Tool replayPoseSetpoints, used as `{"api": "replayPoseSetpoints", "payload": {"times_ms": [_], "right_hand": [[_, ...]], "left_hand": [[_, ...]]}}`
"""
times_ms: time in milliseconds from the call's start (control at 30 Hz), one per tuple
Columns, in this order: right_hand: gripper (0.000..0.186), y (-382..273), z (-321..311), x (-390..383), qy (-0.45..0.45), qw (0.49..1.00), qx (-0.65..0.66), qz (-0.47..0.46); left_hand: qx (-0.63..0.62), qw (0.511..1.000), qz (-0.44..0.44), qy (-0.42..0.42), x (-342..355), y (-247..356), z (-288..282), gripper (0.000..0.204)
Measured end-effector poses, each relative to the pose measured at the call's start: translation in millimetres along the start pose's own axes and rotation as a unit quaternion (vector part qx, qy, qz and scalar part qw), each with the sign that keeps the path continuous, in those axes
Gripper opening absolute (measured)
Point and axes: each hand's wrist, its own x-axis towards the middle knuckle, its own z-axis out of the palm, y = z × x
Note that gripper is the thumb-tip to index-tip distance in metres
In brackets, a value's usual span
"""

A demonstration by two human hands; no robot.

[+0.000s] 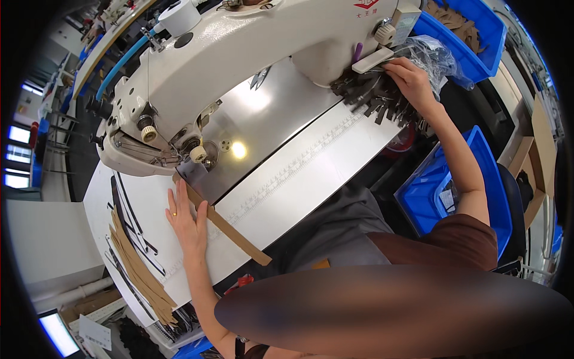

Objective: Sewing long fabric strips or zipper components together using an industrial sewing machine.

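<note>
My left hand (190,227) lies flat with fingers stretched out, beside and touching a brown strip (236,235). One end of that strip reaches the needle area of a cream sewing machine (251,33); the other hangs toward my lap. Over at the right, my right hand (412,84) reaches to a heap of short black strips with metal pieces (382,99), below a cream lever (372,60). Its fingertips are pinched together at the heap's upper edge; what lies between them is too small to make out.
Long brown strips (134,263) and thin black strips (137,224) lie at the table's left. Metal snips (259,79) rest behind the machine arm. A blue bin (490,51) holding brown pieces stands far right, near crumpled clear plastic (430,54). Another blue bin (490,179) sits beside me.
</note>
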Motion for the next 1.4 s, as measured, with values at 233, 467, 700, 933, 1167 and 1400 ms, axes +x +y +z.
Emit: {"api": "replayPoseSetpoints", "payload": {"times_ms": [233,467,700,933,1167,1400], "right_hand": [[0.027,-36.6,27.0,-26.3,0.010,0.999,0.042,-0.030],[0.024,-153.3,15.1,-11.2,0.013,0.952,0.197,-0.233],[0.032,-218.8,61.5,-4.3,0.000,0.917,0.292,-0.270],[0.034,-223.3,101.1,15.3,-0.041,0.934,0.241,-0.260],[0.040,-250.7,95.9,0.7,-0.136,0.934,0.235,-0.232],[0.055,-261.4,90.1,18.2,-0.203,0.940,0.216,-0.170]], "left_hand": [[-0.006,1.000,0.020,0.021,-2.4,4.3,-2.8,0.058],[-0.587,0.780,-0.082,-0.199,-23.6,128.7,-8.6,0.040],[-0.740,0.528,-0.199,-0.366,-54.8,135.9,1.4,0.029],[-0.467,0.797,-0.143,-0.354,-97.8,124.3,-19.4,0.023],[-0.097,0.994,0.046,0.005,-28.5,43.6,-33.3,0.023],[0.097,0.993,0.054,-0.027,-25.9,9.1,-1.4,0.068]]}}
